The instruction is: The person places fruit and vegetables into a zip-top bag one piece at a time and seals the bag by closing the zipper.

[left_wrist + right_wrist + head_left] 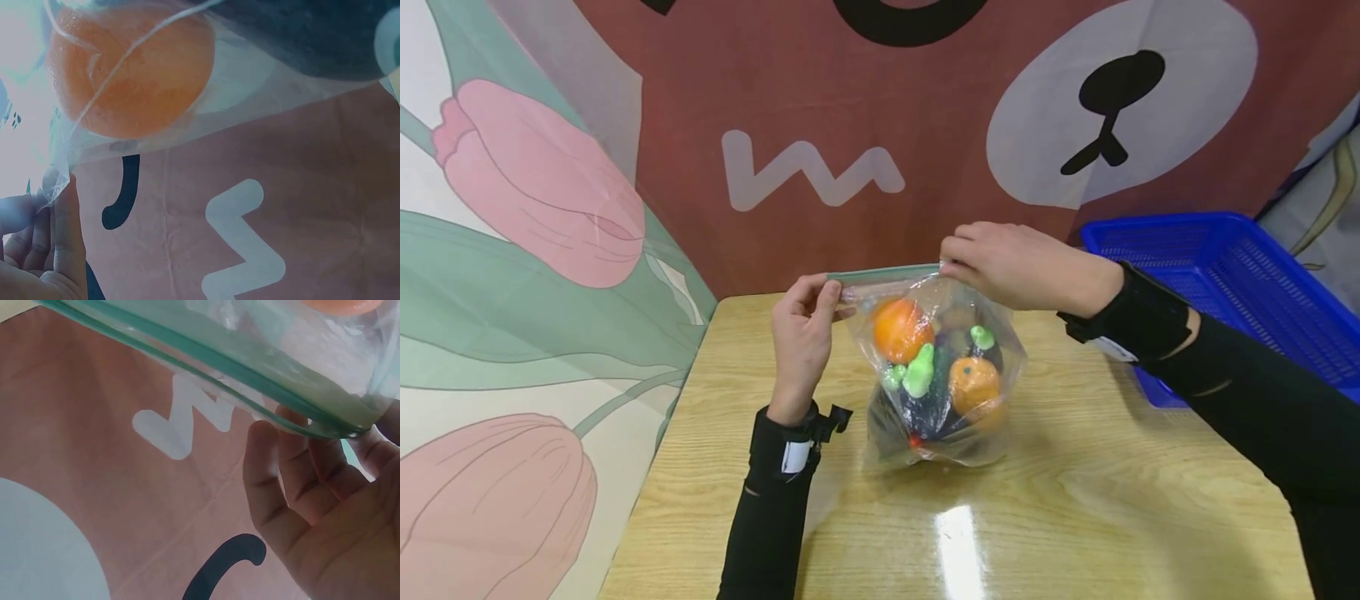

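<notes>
A clear plastic zip bag [857, 350] full of toy produce stands on the table, its green zip strip [883, 273] along the top. My left hand [805, 337] pinches the upper left corner between thumb and fingers. At the opposite corner my right hand [1018, 265] pinches the strip's end. Through the film show an orange [902, 331], a smaller orange fruit [974, 385] and dark pieces with light green stems [919, 372]. Part of the contents is blurred by the plastic. In the right wrist view the two zip edges [187, 344] look apart along the mouth.
An empty-looking blue plastic basket [1232, 283] sits at the right, beside my right forearm. The wooden table [1075, 517] extends below the bag. Behind it hangs a brown cloth [820, 100] with a printed bear face, and a flower-printed cloth [535, 333] hangs at the left.
</notes>
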Motion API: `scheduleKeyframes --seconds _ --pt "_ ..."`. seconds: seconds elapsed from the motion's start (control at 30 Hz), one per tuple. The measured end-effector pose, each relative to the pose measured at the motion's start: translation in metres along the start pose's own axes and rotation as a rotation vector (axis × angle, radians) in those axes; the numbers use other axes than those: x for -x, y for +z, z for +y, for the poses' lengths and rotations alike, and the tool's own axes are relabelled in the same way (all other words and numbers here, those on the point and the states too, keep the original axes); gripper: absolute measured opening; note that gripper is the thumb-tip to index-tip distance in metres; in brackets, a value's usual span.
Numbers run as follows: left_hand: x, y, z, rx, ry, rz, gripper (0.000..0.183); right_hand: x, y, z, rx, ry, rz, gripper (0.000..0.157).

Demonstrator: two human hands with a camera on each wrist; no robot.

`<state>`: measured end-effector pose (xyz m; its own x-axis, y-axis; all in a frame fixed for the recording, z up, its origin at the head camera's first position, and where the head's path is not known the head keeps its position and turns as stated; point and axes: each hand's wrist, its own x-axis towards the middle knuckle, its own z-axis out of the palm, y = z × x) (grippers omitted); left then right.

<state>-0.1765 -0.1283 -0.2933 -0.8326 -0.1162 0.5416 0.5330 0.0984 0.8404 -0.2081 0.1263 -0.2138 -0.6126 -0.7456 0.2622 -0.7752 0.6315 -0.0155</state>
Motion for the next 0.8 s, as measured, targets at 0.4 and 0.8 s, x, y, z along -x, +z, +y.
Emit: scheduleKeyframes --seconds 0.4,0.8 --pt "0.001 -0.003 0.001 -0.016 -0.012 0.016 0.022 0.013 -0.001 0.008 0.024 -0.019 0.039 0.011" --pt "0.002 -0.004 0.002 -0.012 -0.002 0.022 0.023 0.022 -0.004 0.017 0.026 -0.062 0.110 0.007"
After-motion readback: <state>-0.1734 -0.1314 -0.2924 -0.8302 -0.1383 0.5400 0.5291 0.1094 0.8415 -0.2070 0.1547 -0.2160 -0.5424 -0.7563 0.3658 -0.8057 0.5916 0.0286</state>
